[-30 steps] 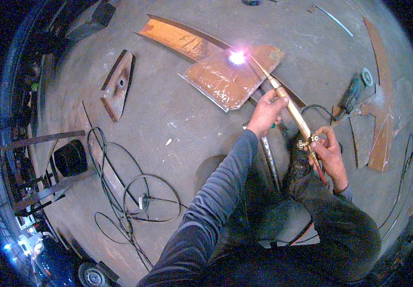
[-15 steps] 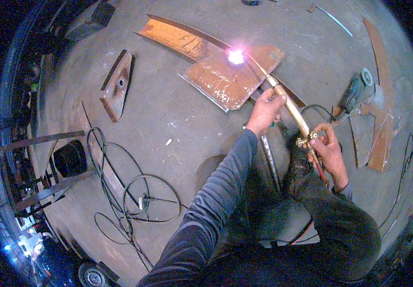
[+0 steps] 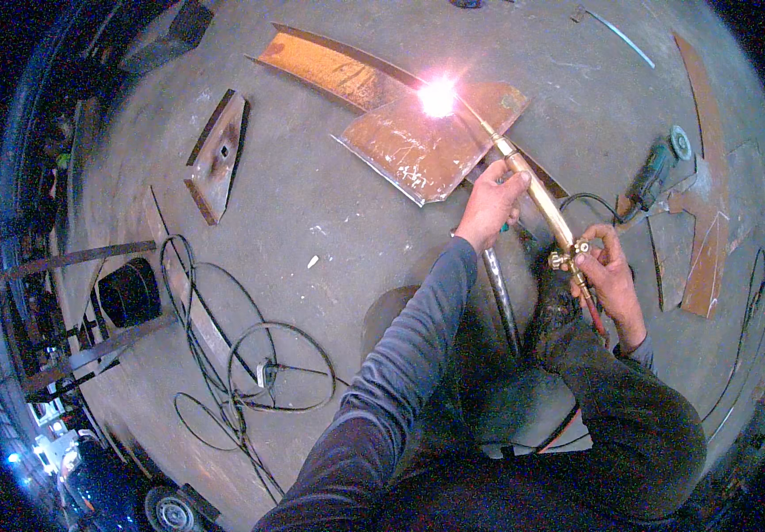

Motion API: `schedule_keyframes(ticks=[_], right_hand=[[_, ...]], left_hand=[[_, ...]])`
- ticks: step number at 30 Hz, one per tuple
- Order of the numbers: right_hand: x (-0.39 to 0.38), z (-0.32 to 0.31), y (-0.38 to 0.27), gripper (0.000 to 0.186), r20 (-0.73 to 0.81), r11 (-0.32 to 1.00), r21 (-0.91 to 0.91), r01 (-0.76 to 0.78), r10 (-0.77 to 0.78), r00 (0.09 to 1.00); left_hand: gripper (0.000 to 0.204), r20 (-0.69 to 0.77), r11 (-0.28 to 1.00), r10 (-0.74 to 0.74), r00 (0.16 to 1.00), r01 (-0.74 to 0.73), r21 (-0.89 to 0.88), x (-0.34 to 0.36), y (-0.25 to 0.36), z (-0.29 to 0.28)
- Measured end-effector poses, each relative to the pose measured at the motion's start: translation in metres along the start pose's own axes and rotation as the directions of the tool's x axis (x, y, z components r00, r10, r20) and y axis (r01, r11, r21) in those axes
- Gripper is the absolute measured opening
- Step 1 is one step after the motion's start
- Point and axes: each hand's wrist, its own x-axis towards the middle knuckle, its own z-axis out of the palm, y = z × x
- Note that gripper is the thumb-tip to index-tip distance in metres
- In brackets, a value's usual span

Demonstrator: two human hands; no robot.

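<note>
A brass gas torch [image 3: 539, 199] slants across in front of me, its tip pointing up and left. My left hand [image 3: 490, 206] is closed at the front of its barrel, thumb along the metal. Just below that hand stands a metal pipe [image 3: 500, 297]; whether the fingers touch it is hidden. My right hand [image 3: 610, 273] is closed around the valve end, with a red hose [image 3: 593, 315] leading away underneath. A white-pink glare [image 3: 437, 97] at the torch tip covers the far edge of a rusty steel plate [image 3: 422, 155]. The plate lies over a rusty steel channel [image 3: 333, 71].
An angle grinder [image 3: 653, 177] rests at the right beside rusty plate offcuts [image 3: 706, 239]. A bent steel piece with a hole [image 3: 220, 160] lies to the left. Looped black cable [image 3: 236, 355] spreads over the floor at the lower left, near a metal frame [image 3: 81, 262].
The glare at the torch tip has grown larger and brighter, with rays around it. Both hands and the torch stay nearly in place.
</note>
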Motion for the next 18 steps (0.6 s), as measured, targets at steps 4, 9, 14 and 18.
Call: schedule_keyframes(ticks=[4, 9, 14, 18], right_hand=[[0.0010, -0.0017, 0.0011, 0.027, 0.001, 1.000, 0.011, 0.001, -0.001, 1.000], [0.0023, 0.0011, -0.0010, 0.027, 0.020, 0.999, 0.039, 0.000, -0.001, 1.000], [0.0028, 0.0000, -0.0003, 0.026, 0.014, 0.999, 0.040, -0.007, 0.006, 1.000], [0.0025, 0.0000, -0.0004, 0.026, 0.013, 1.000, 0.028, 0.009, -0.009, 1.000]], left_hand=[[0.027, 0.015, 1.000, -0.017, 1.000, 0.017, -0.016, -0.0003, 0.0030, 0.0011], [0.028, 0.004, 0.999, -0.021, 1.000, 0.021, -0.029, -0.0006, 0.0036, -0.0004], [0.029, -0.001, 1.000, -0.025, 1.000, 0.025, -0.012, 0.0017, 0.0036, 0.0000], [0.030, 0.009, 0.999, -0.027, 1.000, 0.027, -0.024, 0.0023, 0.0019, 0.0008]])
